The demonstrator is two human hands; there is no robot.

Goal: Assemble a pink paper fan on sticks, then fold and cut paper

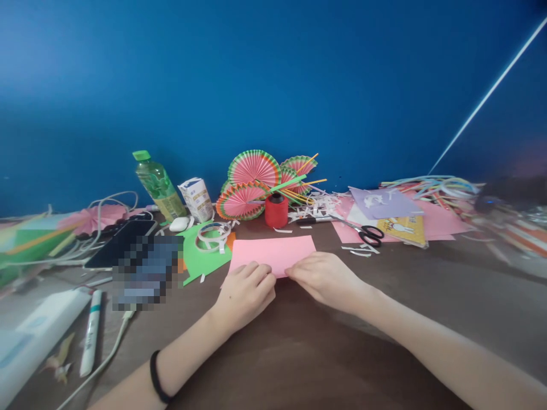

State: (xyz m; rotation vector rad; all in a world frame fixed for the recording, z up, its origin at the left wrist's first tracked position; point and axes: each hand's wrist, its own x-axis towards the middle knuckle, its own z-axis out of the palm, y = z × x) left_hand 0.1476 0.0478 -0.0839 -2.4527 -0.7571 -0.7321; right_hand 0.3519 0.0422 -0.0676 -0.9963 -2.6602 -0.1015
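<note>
Gripping near edge of pink paper [276,250] — left hand [248,293], right hand [327,281] — paper lies beyond both.

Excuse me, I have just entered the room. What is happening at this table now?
A person is handling a sheet of pink paper at its near edge, with the left-hand grip and the right-hand grip close together. Whether they pinch or only press it is unclear. Pleated paper fans stand behind, against the blue wall, and scissors lie to the right.
</note>
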